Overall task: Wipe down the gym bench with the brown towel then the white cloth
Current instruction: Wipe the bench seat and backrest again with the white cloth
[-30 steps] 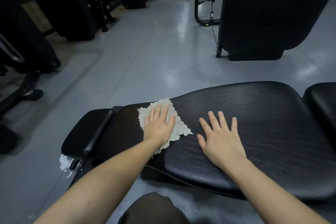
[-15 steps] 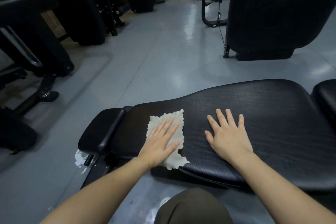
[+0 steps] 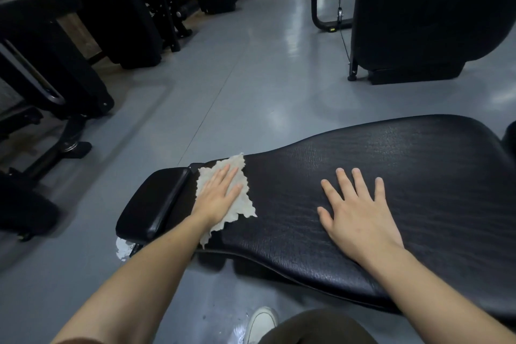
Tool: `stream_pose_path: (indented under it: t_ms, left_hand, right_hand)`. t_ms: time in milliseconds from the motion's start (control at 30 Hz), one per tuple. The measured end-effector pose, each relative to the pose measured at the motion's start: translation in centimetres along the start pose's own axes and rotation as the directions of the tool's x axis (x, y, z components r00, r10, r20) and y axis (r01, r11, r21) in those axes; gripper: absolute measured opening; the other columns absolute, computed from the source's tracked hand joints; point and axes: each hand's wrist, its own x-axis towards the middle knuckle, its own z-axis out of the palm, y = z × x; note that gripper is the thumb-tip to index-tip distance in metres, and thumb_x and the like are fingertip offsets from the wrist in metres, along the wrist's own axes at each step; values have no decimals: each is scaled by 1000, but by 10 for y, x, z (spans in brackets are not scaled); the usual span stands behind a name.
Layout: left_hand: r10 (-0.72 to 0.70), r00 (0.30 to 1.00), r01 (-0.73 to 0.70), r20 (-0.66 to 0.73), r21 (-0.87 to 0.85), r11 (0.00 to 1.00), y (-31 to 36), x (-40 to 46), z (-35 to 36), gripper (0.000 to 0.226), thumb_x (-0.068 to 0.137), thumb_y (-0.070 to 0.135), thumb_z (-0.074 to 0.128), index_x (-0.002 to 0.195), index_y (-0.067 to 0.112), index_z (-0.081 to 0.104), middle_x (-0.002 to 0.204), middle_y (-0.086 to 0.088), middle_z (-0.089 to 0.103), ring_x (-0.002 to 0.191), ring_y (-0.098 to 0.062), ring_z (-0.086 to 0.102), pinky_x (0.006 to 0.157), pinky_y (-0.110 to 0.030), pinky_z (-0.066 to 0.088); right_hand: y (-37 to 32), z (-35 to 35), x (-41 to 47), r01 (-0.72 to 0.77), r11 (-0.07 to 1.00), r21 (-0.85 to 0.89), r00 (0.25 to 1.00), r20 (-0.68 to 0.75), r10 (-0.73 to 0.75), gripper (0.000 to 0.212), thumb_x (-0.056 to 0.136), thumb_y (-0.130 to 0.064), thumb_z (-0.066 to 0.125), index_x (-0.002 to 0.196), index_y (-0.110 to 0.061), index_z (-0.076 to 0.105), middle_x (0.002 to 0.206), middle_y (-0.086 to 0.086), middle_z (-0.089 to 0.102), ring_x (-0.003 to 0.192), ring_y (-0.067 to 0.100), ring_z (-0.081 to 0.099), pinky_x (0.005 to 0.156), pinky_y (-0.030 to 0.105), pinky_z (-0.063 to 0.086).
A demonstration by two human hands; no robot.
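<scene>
Left hand (image 3: 220,198) lies flat, palm down, on the white cloth (image 3: 223,198), fingers straight and close together, pressing it onto the bench pad (image 3: 391,176). No curl, no pinch: an open-palm press, not a hold.

Cloth sits at the narrow left end of the pad, just beside the small black end cushion (image 3: 152,204) that adjoins it. Cloth is thin, off-white, ragged-edged (looks more like crumpled paper than fabric, but the material cannot be told). One corner points up past the fingertips towards the far edge of the pad; another trails down under the wrist to the near edge.

Right hand (image 3: 356,215) rests flat on bare pad, well apart from the cloth, fingers spread and straight, holding nothing.

Pad is black textured vinyl, widening to the right. A second black cushion (image 3: 509,139) shows at the right frame edge.

Brown towel: not seen in this view.

Floor (image 3: 251,78) is glossy grey. A white patch (image 3: 122,248) marks it under the end cushion. Dark gym machines (image 3: 125,8) stand at left and rear; a large black padded unit (image 3: 424,8) stands at upper right. A white shoe (image 3: 261,322) and a dark trouser leg (image 3: 321,328) show at the bottom edge.
</scene>
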Motion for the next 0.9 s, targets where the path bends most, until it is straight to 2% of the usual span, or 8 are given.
stream_pose_path:
  t_ms: [100, 233, 333, 400, 500, 633, 733, 900]
  left_hand:
    - [-121, 992, 121, -29, 4, 993, -28, 15, -5, 62, 100, 66, 20, 157, 43, 11, 164, 23, -1, 151, 2, -7, 124, -31, -2]
    - [-302, 952, 302, -52, -11, 953, -54, 23, -6, 67, 100, 65, 19, 159, 36, 10, 167, 12, 2, 154, -10, -3, 124, -38, -6]
    - [-293, 952, 297, -84, 34, 954, -52, 15, -3, 66, 101, 61, 18, 160, 33, 10, 168, 9, 2, 154, -11, -2, 123, -38, -10]
    - [-292, 953, 294, -84, 15, 956, -51, 5, -2, 67, 100, 62, 19, 159, 33, 12, 168, 11, 0, 154, -8, -2, 125, -38, -3]
    - [-332, 939, 333, -93, -10, 943, -53, -17, 1, 68, 97, 66, 20, 158, 37, 14, 167, 13, 1, 154, -11, 1, 125, -41, 4]
    - [-443, 885, 442, -145, -40, 896, -48, -43, 5, 67, 97, 66, 23, 157, 39, 16, 167, 8, 9, 154, -18, 6, 124, -44, 6]
    - [-564, 813, 535, -142, -198, 821, -41, -61, 6, 69, 94, 68, 33, 156, 41, 19, 166, 7, 11, 152, -20, 9, 121, -48, 15]
    - [-730, 666, 542, -151, -574, 614, -29, -81, 17, 74, 93, 58, 53, 156, 31, 25, 165, -4, 9, 148, -33, 16, 117, -47, 24]
  right_hand:
    - [2, 4, 0, 7, 1000, 16, 999, -51, -7, 68, 93, -52, 24, 143, -17, 56, 153, 18, 45, 144, 42, 35, 112, 67, 22]
    - [2, 4, 2, 13, 999, 37, 999, -53, -11, 68, 93, -52, 26, 143, -17, 55, 153, 18, 45, 144, 42, 35, 113, 67, 22]
    - [1, 4, 5, 3, 1000, 25, 1000, -13, -2, 70, 93, -54, 22, 147, -20, 51, 157, 16, 40, 147, 40, 30, 115, 66, 18]
    - [1, 3, 5, -1, 1000, 15, 1000, 9, 1, 71, 93, -54, 18, 149, -21, 48, 159, 15, 37, 149, 40, 27, 116, 65, 16]
    - [1, 0, 4, 7, 1000, 2, 1000, 29, -7, 77, 91, -56, 7, 155, -24, 37, 164, 13, 27, 152, 38, 18, 118, 64, 11]
    - [1, -6, 1, 15, 1000, -2, 998, 54, -15, 77, 90, -54, -7, 161, -29, 8, 169, 9, 1, 155, 34, -4, 120, 61, 0]
    - [1, -9, 0, 7, 1000, 1, 998, 61, -7, 67, 99, -54, 3, 161, -29, 5, 169, 7, -3, 155, 33, -8, 121, 60, -1]
    - [0, -10, 1, 6, 1000, -2, 997, 80, -5, 67, 100, -57, 12, 161, -30, 6, 169, 6, -3, 155, 32, -8, 121, 59, 0]
